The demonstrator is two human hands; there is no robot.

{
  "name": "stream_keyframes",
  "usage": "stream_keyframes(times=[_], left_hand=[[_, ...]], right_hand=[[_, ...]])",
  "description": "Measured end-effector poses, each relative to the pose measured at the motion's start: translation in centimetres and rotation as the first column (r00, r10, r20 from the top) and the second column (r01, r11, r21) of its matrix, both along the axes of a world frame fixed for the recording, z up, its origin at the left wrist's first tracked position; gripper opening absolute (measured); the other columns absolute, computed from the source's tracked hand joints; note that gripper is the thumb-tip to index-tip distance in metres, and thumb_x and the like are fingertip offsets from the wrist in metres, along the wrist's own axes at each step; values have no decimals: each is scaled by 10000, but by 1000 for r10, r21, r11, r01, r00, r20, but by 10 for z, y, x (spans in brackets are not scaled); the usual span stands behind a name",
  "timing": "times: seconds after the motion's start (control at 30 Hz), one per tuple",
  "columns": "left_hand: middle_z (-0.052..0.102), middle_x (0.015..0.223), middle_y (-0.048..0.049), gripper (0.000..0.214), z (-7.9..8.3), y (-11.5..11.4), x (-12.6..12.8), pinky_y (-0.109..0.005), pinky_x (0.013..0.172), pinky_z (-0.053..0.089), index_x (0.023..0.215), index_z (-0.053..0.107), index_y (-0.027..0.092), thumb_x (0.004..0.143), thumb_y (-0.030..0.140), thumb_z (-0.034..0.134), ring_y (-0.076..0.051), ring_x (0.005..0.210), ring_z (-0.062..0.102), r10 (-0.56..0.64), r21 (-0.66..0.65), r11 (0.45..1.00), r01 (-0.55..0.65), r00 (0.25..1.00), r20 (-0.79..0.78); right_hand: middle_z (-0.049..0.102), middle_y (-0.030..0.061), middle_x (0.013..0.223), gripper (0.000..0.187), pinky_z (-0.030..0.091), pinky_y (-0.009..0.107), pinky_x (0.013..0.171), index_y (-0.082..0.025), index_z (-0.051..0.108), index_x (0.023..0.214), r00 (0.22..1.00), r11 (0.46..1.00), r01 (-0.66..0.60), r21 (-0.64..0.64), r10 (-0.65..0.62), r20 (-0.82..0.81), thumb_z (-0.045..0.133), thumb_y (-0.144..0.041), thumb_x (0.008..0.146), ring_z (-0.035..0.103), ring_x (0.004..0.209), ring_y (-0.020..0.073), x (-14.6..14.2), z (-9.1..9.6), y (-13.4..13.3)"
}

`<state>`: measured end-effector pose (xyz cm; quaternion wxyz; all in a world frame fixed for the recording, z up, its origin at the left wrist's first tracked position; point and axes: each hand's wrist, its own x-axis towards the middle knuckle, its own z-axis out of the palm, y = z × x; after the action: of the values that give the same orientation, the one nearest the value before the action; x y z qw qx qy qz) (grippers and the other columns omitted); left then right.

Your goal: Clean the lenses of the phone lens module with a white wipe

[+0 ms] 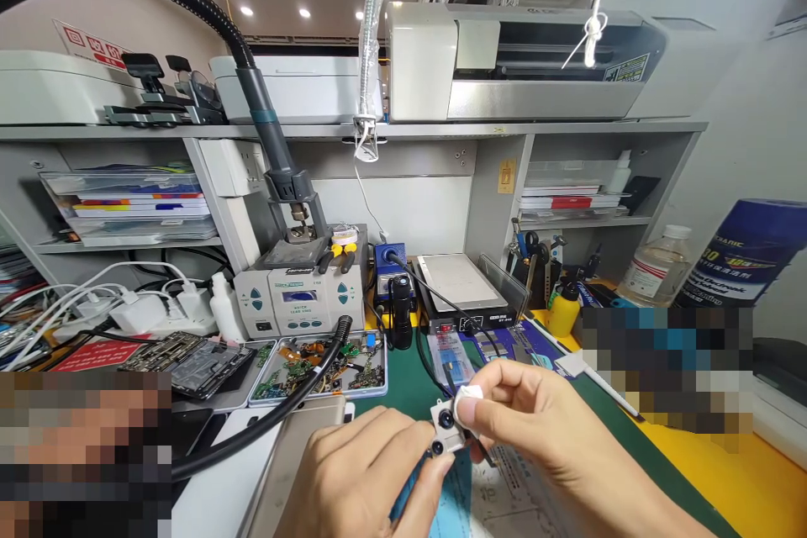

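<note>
Between the fingers of my left hand [371, 471] is a small silver camera module [449, 430] with two dark round lenses. My right hand [530, 416] pinches a small white wad [467, 403], which looks like tissue or cloth. The wad touches the module's upper right side, beside the upper lens. A dark thin strip, perhaps the module's flex cable, sticks out below it toward the right. Both hands are held close together above the green work mat [403, 378] and a printed sheet [504, 496].
A hot-air station [303, 294] stands behind, its black hose [265, 424] crossing the left side. A tray [257, 395] of circuit parts lies in front of it. A heating plate [463, 282], a black flashlight [401, 311] and a yellow bottle [563, 311] stand farther back. Phones lie left.
</note>
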<state>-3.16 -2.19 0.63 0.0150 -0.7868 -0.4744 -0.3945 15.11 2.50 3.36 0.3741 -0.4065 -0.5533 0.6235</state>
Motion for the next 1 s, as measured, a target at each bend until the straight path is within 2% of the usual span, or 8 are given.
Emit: stream_keyframes(times=[0.13, 0.27, 0.4, 0.5, 0.7, 0.83, 0.93, 1.0], left_hand=[[730, 694, -75, 138, -8, 1, 3, -297, 617, 487, 863, 758, 218, 860, 185, 624, -208, 617, 665, 1, 18, 1000, -2, 999, 53], [717, 678, -53, 126, -12, 3, 1, -269, 587, 496, 880, 737, 211, 839, 142, 640, -187, 596, 664, -38, 120, 992, 29, 996, 77], [700, 693, -32, 165, -9, 4, -5, -246, 578, 507, 931, 696, 184, 848, 80, 600, -159, 594, 651, -114, 184, 976, 115, 993, -16], [685, 696, -25, 162, -7, 4, -8, -243, 570, 504, 934, 685, 186, 852, 80, 594, -153, 600, 646, -115, 164, 979, 124, 992, -59], [664, 703, -14, 148, -11, 5, -8, -276, 555, 478, 944, 674, 189, 860, 96, 594, -160, 609, 622, -140, 77, 987, 141, 990, -9], [657, 701, 1, 141, -13, 3, -7, -295, 569, 471, 927, 669, 203, 880, 112, 573, -167, 629, 623, -151, -18, 988, 151, 988, 13], [679, 714, 1, 127, -11, 1, -7, -294, 600, 490, 920, 677, 208, 869, 127, 593, -172, 646, 646, -153, -20, 988, 154, 988, 10], [711, 756, -5, 123, -7, 0, -8, -297, 648, 512, 929, 690, 216, 851, 145, 626, -183, 685, 672, -174, -24, 984, 174, 985, -13]], right_hand=[[676, -25, 594, 182, 408, 222, 587, -162, 621, 691, 1000, 999, -4, 33, 5, -5, 773, -233, 763, 561, 568, 112, -1, -3, 1], [678, -31, 590, 178, 427, 220, 578, -161, 632, 701, 1000, 998, -4, 67, 4, -5, 781, -235, 763, 568, 560, 111, 0, -9, 4], [683, -31, 603, 177, 431, 219, 569, -162, 642, 726, 1000, 997, -6, 83, 5, 10, 791, -250, 760, 565, 556, 109, 2, -11, 6], [672, -30, 605, 189, 418, 218, 570, -157, 642, 735, 999, 995, -5, 101, 0, 48, 798, -262, 756, 547, 570, 108, 2, -11, 6], [652, -34, 602, 181, 416, 224, 576, -160, 664, 762, 997, 992, 22, 124, -31, 75, 781, -296, 781, 532, 576, 110, 2, -10, 10], [712, -20, 807, 121, 453, 213, 691, -191, 705, 817, 998, 987, 33, 157, -42, 55, 775, -287, 797, 598, 743, 123, 5, -8, 14], [726, -1, 969, 127, 456, 218, 777, -194, 714, 802, 998, 989, -34, 147, 27, 48, 803, -281, 772, 612, 869, 141, 9, -6, 14], [732, 16, 877, 162, 462, 229, 720, -170, 709, 773, 991, 988, -124, 95, 119, 61, 834, -265, 732, 611, 792, 141, 11, -4, 14]])
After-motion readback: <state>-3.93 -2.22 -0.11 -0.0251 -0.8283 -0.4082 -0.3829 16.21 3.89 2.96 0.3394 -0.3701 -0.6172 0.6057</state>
